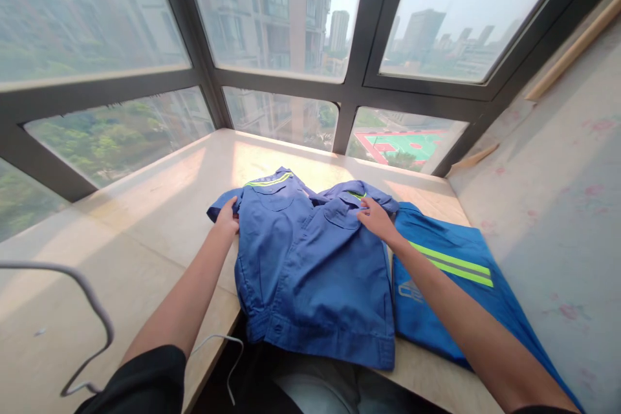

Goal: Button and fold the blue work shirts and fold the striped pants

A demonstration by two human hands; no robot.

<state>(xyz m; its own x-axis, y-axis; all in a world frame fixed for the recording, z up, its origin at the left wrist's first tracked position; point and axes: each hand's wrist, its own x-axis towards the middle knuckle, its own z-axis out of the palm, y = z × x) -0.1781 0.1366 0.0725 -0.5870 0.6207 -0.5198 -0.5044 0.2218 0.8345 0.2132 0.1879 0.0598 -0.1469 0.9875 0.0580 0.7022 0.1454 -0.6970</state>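
A blue work jacket (330, 278) lies front side up on the pale sill, its hem hanging slightly over the near edge. Yellow-green reflective stripes cross its shoulder. My left hand (229, 215) grips the jacket at the left sleeve, beside the body; the fingertips are partly hidden behind the cloth. On the other side, my right hand (374, 217) pinches fabric near the chest pocket and the right sleeve. To the right, a brighter blue folded garment (451, 239) with two yellow-green stripes lies partly under my right forearm.
The marble-like sill (160, 233) runs up to framed windows (276, 13). At the left, a bent grey-white wire or hanger (104, 317) sticks up, and a thin white wire (237, 340) hangs near the front edge. A flowered wall (557, 239) stands at the right.
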